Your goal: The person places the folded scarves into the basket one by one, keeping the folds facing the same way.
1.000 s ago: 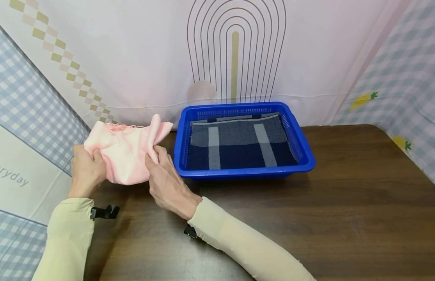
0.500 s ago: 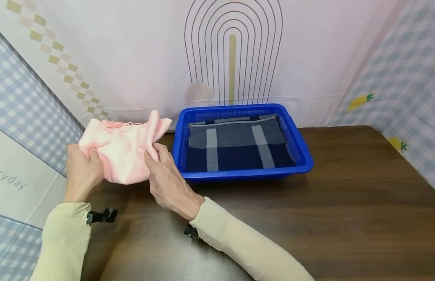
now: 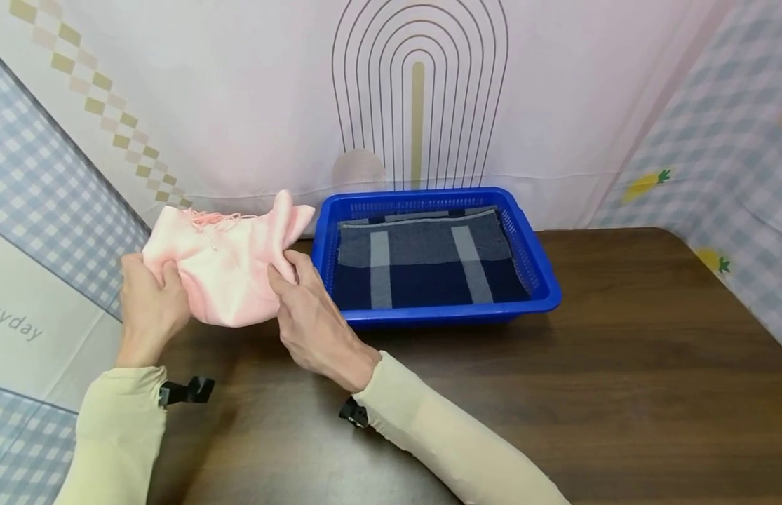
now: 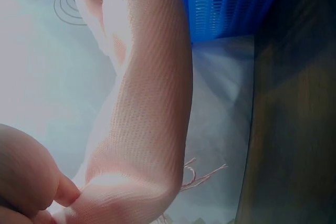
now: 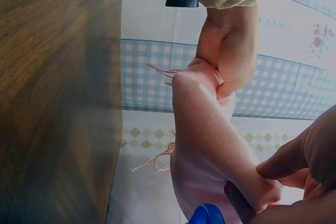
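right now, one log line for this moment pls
left hand: grips pink cloth | right hand: pinches it | cloth: above table | blue basket: holds navy cloth

Two bare hands, the left hand at lower left of the head view and the right hand near centre, emerge from long, close-fitting pale yellow-beige sleeves reaching the wrists. A small black clip-like mount sits at each cuff, the left wrist's also visible at the top of the right-wrist view.

Bright even head view, soft shadows, dim, blurred wrist views
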